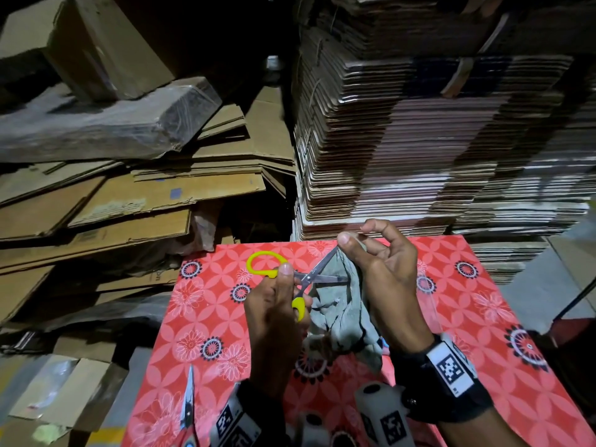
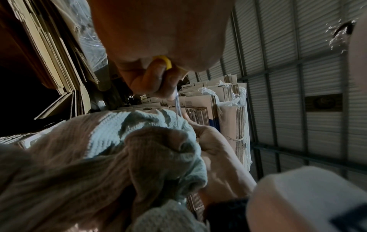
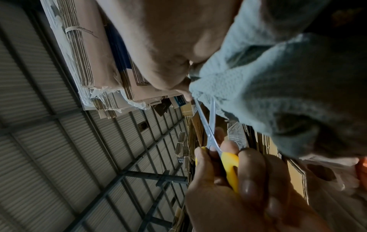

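Note:
My left hand [image 1: 280,295] grips yellow-handled scissors [image 1: 309,278] with the blades spread apart. One blade points up toward my right thumb and the other lies across a grey knitted cloth [image 1: 338,314]. My right hand [image 1: 361,235] pinches the cloth's top edge between thumb and fingers and holds it up above the table. In the left wrist view my fingers curl round the yellow handle [image 2: 161,62] and a blade [image 2: 176,106] meets the cloth [image 2: 139,141]. In the right wrist view the open scissors [image 3: 208,125] straddle the cloth's edge [image 3: 268,86].
A table with a red floral cover [image 1: 483,301] lies under both hands. A second pair of scissors [image 1: 188,404] rests at its near left. Tall stacks of flattened cardboard [image 1: 419,140] stand right behind the table, and loose cardboard sheets [image 1: 129,188] are heaped to the left.

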The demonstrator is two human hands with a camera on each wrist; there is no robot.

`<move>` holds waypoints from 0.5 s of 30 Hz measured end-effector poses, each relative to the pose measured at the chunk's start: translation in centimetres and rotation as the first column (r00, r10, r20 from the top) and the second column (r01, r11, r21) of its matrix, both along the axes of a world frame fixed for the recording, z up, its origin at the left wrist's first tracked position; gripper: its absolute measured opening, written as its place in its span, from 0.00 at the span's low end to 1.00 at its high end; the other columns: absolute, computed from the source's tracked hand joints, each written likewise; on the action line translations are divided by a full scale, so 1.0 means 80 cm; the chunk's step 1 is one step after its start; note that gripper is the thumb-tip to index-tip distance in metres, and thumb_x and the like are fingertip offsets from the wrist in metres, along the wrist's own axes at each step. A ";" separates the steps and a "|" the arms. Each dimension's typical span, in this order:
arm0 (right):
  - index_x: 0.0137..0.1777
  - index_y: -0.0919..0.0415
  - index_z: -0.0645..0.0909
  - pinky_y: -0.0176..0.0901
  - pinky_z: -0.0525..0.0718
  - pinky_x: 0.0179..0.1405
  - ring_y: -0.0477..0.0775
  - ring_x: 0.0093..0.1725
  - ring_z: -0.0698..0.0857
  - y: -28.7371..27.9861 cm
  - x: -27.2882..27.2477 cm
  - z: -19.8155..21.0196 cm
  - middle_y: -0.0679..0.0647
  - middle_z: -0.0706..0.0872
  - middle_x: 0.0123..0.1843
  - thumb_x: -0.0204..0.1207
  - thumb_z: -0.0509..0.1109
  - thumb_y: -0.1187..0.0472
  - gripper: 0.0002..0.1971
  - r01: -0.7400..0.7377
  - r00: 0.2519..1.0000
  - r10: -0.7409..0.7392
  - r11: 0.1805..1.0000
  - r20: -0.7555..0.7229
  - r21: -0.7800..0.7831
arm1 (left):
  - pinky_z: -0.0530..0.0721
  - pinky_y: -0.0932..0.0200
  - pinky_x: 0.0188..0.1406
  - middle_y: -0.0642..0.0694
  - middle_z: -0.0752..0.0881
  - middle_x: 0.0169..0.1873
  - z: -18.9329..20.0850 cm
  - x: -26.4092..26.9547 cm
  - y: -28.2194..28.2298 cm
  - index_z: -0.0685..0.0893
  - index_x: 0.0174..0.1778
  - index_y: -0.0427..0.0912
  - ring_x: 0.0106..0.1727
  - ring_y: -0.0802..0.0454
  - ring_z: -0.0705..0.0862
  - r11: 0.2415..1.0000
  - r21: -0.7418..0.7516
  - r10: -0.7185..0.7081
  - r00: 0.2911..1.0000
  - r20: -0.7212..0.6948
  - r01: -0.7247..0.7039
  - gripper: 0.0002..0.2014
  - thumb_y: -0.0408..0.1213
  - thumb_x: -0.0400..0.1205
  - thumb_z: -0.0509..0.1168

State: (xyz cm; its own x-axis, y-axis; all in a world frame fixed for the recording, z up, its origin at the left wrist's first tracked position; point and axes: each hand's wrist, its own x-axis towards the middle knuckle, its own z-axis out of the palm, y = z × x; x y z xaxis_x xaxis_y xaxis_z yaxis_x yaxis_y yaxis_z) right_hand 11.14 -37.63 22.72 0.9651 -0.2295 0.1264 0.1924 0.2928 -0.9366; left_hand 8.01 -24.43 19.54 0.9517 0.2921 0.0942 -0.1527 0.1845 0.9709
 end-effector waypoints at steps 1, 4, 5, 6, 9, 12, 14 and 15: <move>0.50 0.60 0.79 0.51 0.86 0.51 0.55 0.42 0.89 0.001 0.000 0.000 0.60 0.94 0.43 0.79 0.78 0.71 0.11 0.015 1.000 -0.015 1.000 0.002 0.004 | 0.65 0.67 0.15 0.36 0.76 0.19 -0.001 0.000 0.000 0.76 0.26 0.43 0.15 0.54 0.67 1.000 0.008 0.000 1.000 0.006 0.000 0.24 0.52 0.85 0.60; 0.47 0.59 0.78 0.53 0.87 0.50 0.57 0.39 0.90 0.000 0.002 -0.001 0.59 0.95 0.44 0.78 0.78 0.72 0.12 0.032 0.999 -0.032 0.999 -0.011 0.034 | 0.67 0.67 0.16 0.24 0.72 0.24 -0.002 -0.001 0.000 0.73 0.38 0.22 0.17 0.56 0.72 1.000 0.008 0.003 1.000 0.022 -0.003 0.31 0.53 0.87 0.60; 0.47 0.59 0.77 0.52 0.88 0.48 0.56 0.38 0.90 0.001 0.002 0.001 0.58 0.95 0.43 0.78 0.78 0.72 0.12 0.024 1.000 -0.023 0.998 -0.021 0.059 | 0.68 0.67 0.15 0.26 0.73 0.23 -0.001 -0.001 0.000 0.74 0.39 0.20 0.16 0.56 0.72 1.000 -0.004 0.004 1.000 0.029 -0.003 0.32 0.53 0.88 0.61; 0.47 0.60 0.77 0.50 0.89 0.45 0.55 0.36 0.90 0.001 0.001 0.001 0.58 0.95 0.43 0.78 0.78 0.73 0.13 0.012 1.000 -0.009 0.996 -0.027 0.087 | 0.69 0.67 0.14 0.32 0.75 0.22 0.001 -0.002 -0.001 0.75 0.39 0.20 0.16 0.57 0.72 1.000 -0.013 0.005 0.999 0.034 -0.005 0.32 0.52 0.90 0.61; 0.44 0.58 0.78 0.47 0.89 0.37 0.53 0.34 0.90 -0.005 0.011 0.004 0.55 0.93 0.39 0.77 0.78 0.73 0.13 0.059 0.997 -0.055 0.993 -0.045 0.098 | 0.69 0.67 0.14 0.43 0.77 0.19 0.004 -0.003 -0.002 0.76 0.34 0.24 0.15 0.55 0.71 0.999 -0.035 0.026 0.999 0.039 -0.024 0.29 0.50 0.90 0.63; 0.35 0.54 0.80 0.44 0.85 0.37 0.50 0.30 0.87 -0.034 0.035 0.008 0.51 0.88 0.30 0.76 0.80 0.72 0.16 0.191 0.981 -0.185 0.976 -0.066 0.104 | 0.66 0.67 0.13 0.42 0.76 0.19 0.004 -0.005 0.005 0.78 0.33 0.34 0.15 0.56 0.70 0.984 -0.142 0.098 0.994 -0.047 -0.104 0.24 0.50 0.87 0.65; 0.36 0.56 0.78 0.39 0.84 0.37 0.45 0.31 0.87 -0.042 0.041 0.011 0.48 0.88 0.30 0.76 0.80 0.72 0.16 0.127 0.992 -0.127 0.992 -0.004 -0.019 | 0.66 0.67 0.13 0.41 0.76 0.20 0.004 -0.003 0.010 0.78 0.33 0.37 0.15 0.56 0.70 0.986 -0.135 0.098 0.995 -0.032 -0.102 0.23 0.51 0.89 0.65; 0.37 0.57 0.78 0.38 0.84 0.38 0.44 0.33 0.87 -0.042 0.039 0.011 0.49 0.89 0.31 0.76 0.80 0.72 0.15 0.082 0.996 -0.079 0.992 0.035 -0.099 | 0.65 0.66 0.14 0.43 0.77 0.20 0.004 -0.001 0.013 0.78 0.33 0.39 0.15 0.56 0.69 0.987 -0.130 0.095 0.995 -0.014 -0.096 0.23 0.52 0.88 0.66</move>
